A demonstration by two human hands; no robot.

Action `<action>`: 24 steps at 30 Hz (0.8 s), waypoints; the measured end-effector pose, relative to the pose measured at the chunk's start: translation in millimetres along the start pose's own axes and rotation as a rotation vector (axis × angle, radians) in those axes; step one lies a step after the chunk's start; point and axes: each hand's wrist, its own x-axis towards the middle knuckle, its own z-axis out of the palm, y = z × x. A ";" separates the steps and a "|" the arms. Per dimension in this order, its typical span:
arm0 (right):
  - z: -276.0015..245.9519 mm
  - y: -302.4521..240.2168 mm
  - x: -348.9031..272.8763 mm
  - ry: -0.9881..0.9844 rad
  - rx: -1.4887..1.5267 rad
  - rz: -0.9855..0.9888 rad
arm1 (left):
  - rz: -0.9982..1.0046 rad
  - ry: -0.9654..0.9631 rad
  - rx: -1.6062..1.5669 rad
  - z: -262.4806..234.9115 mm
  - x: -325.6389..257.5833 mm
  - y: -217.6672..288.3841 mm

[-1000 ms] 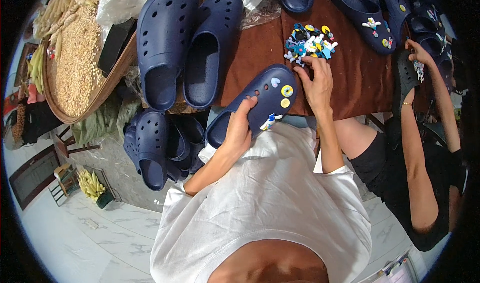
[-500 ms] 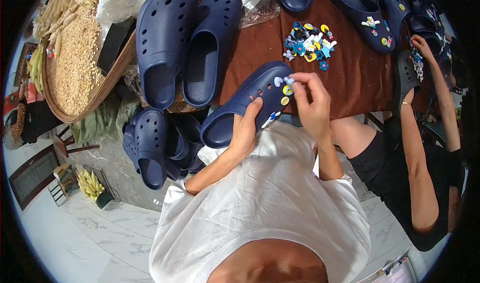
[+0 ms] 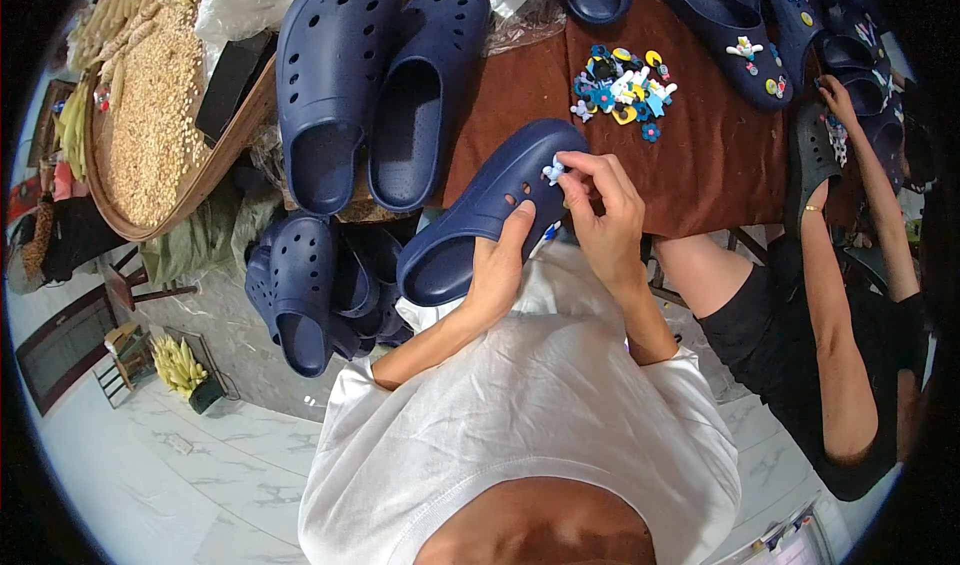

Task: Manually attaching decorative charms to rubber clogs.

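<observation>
A navy blue clog [image 3: 475, 210] with holes in its upper is in front of me, toe pointing up and right. My left hand [image 3: 502, 255] is wrapped round its side, thumb on top and the other fingers inside or hidden. My right hand [image 3: 600, 205] pinches a small light-blue shoe charm [image 3: 553, 170] against the toe, by the holes. A blue and white charm [image 3: 551, 231] shows at the clog's near edge; my right hand covers other charms there. Past the toe, a pile of colourful charms [image 3: 625, 85] lies on the brown cloth [image 3: 510, 105].
A pair of navy clogs [image 3: 330, 75] stands at the table's left, with more clogs [image 3: 303, 285] hanging or stacked below. A basket of grain [image 3: 160, 155] is far left. At right, a co-worker's hand [image 3: 838, 100] works at a dark clog [image 3: 812, 155], near decorated clogs [image 3: 735, 45].
My right hand has moved slightly left and down, bringing the light-blue charm from above the toe's edge onto the upper. My left hand keeps its hold on the clog.
</observation>
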 end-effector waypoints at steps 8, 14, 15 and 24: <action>-0.8 0.7 3.7 -0.013 -0.043 -0.074 | 0.034 -0.040 0.077 -3.1 -0.6 1.0; -14.2 -4.4 9.0 -0.067 0.084 0.027 | 0.145 -0.072 0.267 -9.4 -2.2 -0.6; -18.0 -5.8 11.4 -0.075 0.043 0.019 | 0.212 -0.095 0.381 -11.4 -2.5 -0.1; -28.7 3.7 20.5 -0.172 0.089 -0.035 | 0.322 -0.137 0.593 -22.6 -0.9 -3.4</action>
